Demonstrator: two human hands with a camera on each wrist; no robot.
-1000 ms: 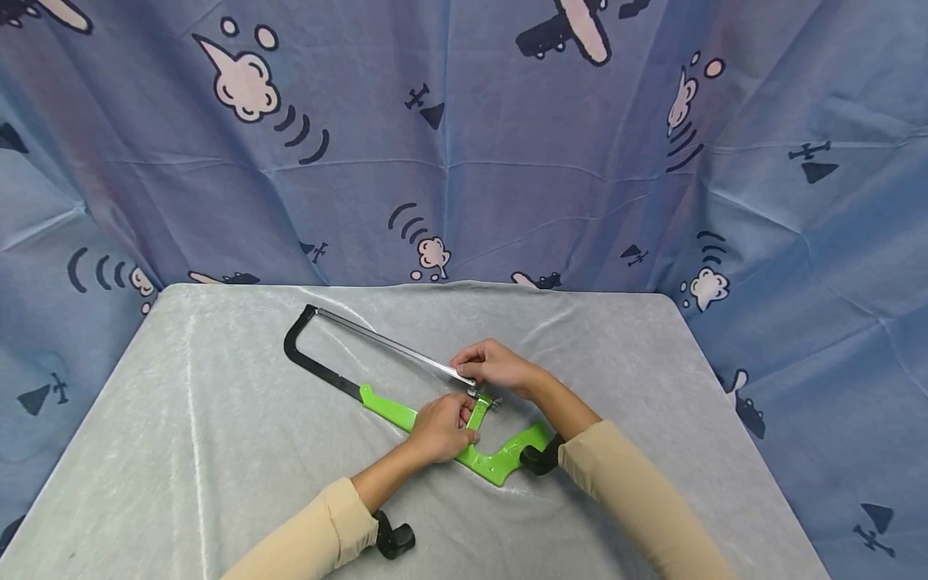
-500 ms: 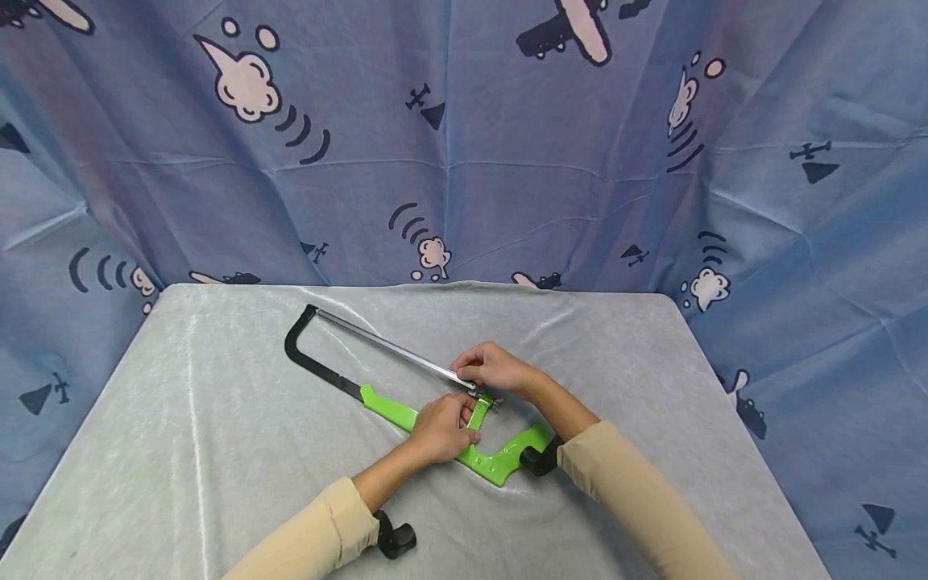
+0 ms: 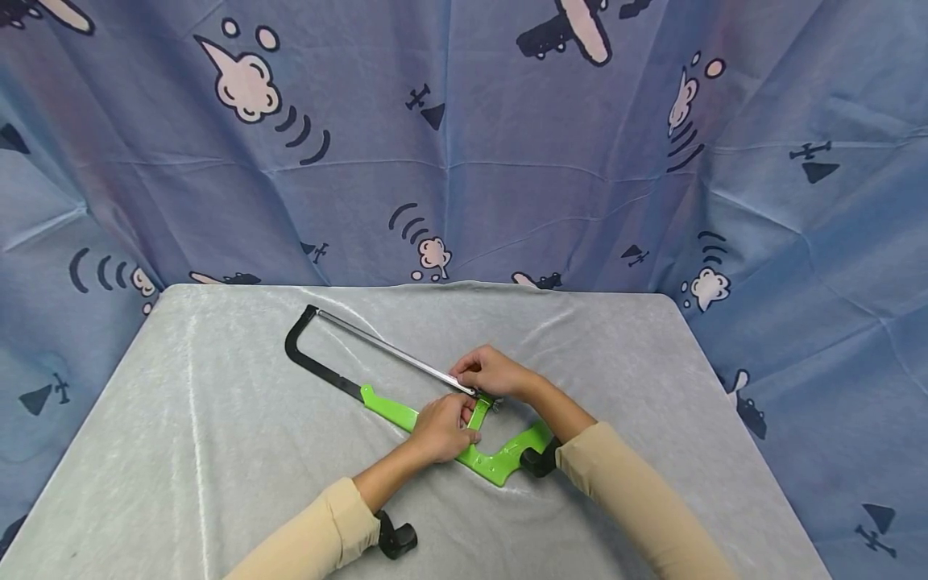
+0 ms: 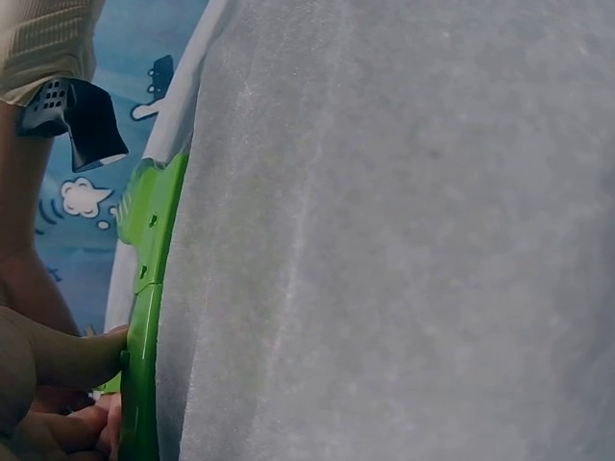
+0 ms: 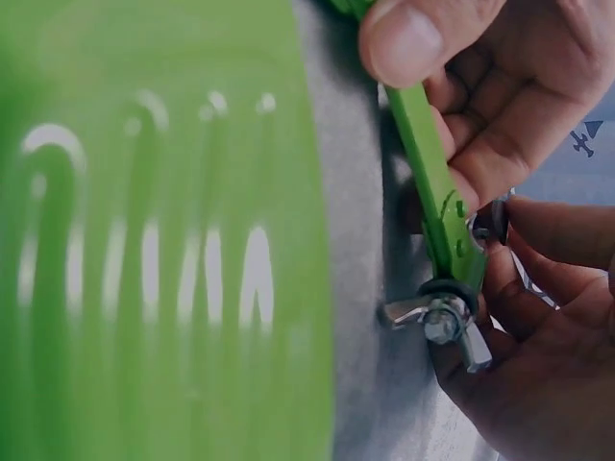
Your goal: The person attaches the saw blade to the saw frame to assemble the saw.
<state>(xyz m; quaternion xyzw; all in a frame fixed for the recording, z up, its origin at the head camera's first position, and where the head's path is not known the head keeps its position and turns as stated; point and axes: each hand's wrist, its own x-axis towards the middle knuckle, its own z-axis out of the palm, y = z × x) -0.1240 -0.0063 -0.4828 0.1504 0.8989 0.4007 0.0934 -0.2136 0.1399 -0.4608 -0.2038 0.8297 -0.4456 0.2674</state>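
In the head view, a hacksaw lies aslant on the tabletop, its black front end near the far edge and left of the middle, its green handle farther from that edge and toward the right side. The left hand is curled on the green frame, its fingertips at the short green post. The right hand pinches the handle-side end of the silver blade, just beside the post's tip. A blue curtain hangs beyond the far edge (clouds and little planes all over it).

In the left wrist view, the left thumb presses on the green frame, with curled fingers beneath; how far they reach round is hidden.

In the right wrist view, the ridged handle fills the left part. The left hand's thumb and fingers hold the post, and a wing nut sits at its tip. The right fingers close in beside it; whether the blade's end is on its pin I cannot tell.
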